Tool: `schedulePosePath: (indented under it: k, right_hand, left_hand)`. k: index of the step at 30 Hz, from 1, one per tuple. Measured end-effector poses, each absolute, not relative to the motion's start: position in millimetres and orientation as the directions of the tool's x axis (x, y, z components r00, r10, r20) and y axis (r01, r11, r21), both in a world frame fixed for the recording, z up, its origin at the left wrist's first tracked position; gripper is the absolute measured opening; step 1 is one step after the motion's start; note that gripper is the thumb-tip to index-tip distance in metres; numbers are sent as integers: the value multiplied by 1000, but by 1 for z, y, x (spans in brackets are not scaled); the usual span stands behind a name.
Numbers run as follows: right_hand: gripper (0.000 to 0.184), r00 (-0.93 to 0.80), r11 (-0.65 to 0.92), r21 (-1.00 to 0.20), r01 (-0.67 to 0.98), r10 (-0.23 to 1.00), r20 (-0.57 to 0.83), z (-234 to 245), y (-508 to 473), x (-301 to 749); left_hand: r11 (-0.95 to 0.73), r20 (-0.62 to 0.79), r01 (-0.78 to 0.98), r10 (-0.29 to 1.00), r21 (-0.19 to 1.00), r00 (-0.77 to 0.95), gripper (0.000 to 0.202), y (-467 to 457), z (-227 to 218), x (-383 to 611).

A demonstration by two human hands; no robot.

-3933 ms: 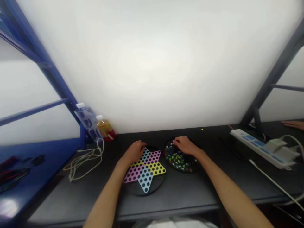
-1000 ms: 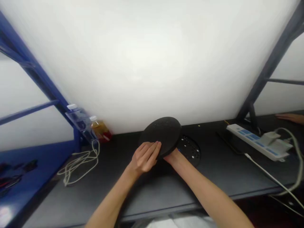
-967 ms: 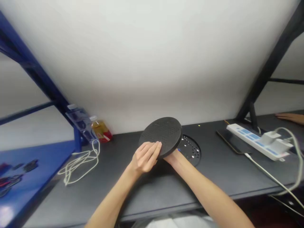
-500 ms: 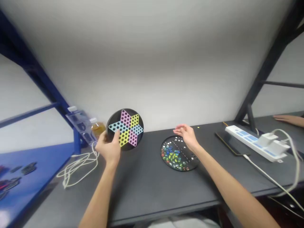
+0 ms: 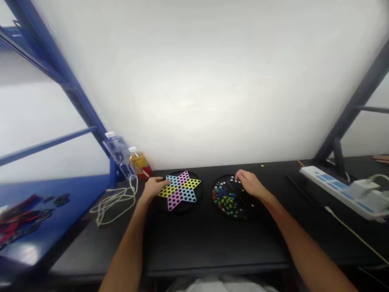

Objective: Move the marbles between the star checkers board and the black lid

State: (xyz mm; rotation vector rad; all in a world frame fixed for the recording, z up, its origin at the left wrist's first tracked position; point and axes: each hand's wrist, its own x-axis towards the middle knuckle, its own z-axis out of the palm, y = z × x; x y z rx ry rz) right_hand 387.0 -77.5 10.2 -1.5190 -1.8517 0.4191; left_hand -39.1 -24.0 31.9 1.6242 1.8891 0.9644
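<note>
A round black checkers board (image 5: 194, 199) with a star of blue, yellow and pink holes lies flat on the black table (image 5: 212, 239). My left hand (image 5: 154, 188) rests on the board's left rim, fingers curled over the edge. To the right sits a round black tray (image 5: 240, 213) with several coloured and white marbles in it. My right hand (image 5: 251, 185) hovers over the tray's far right part. Its fingers are bent down together towards the white marbles, and what they pinch is hidden.
A yellow drink bottle (image 5: 138, 164) and a clear plastic pack (image 5: 117, 150) stand by the blue shelf frame (image 5: 75, 97). A coiled white cable (image 5: 113, 201) lies on the left. A white power strip (image 5: 332, 186) with plugs lies on the right. Another person's fingers (image 5: 383, 158) show at the far right.
Half a second ago my left hand held the board tilted up in the air at the left; now it lies flat beside the tray. My right hand has dropped onto the tray.
</note>
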Motion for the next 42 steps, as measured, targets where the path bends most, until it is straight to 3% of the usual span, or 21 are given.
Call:
schedulePosePath:
  k: [3, 9, 17, 21, 27, 34, 42]
  right_hand:
    - [30, -128, 290, -595, 750, 946, 299, 0, -72, 394]
    - [13, -143, 257, -526, 811, 958, 248, -13, -63, 399]
    - [36, -153, 310, -665, 679, 946, 285, -15, -63, 396]
    - [34, -186, 350, -671, 654, 934, 306, -13, -65, 394]
    - [26, -101, 344, -588, 732, 908, 405, -9, -64, 403]
    - [23, -134, 288, -601, 746, 948, 288, -8, -66, 402]
    - [23, -231, 355, -627, 693, 934, 273, -5, -70, 389]
  left_hand:
    - [48, 94, 788, 987, 614, -133, 47, -20, 29, -43]
    - [-137, 132, 864, 988, 484, 83, 52, -21, 29, -39]
    - [-204, 133, 789, 979, 580, 155, 58, -30, 32, -30]
    - [-233, 133, 789, 972, 569, 192, 55, -31, 32, -30]
    - [-249, 120, 786, 968, 566, 219, 53, -31, 33, -30]
    - [-229, 120, 767, 973, 599, 197, 48, -33, 36, -26]
    - [-311, 215, 848, 947, 430, 238, 38, -27, 26, -22]
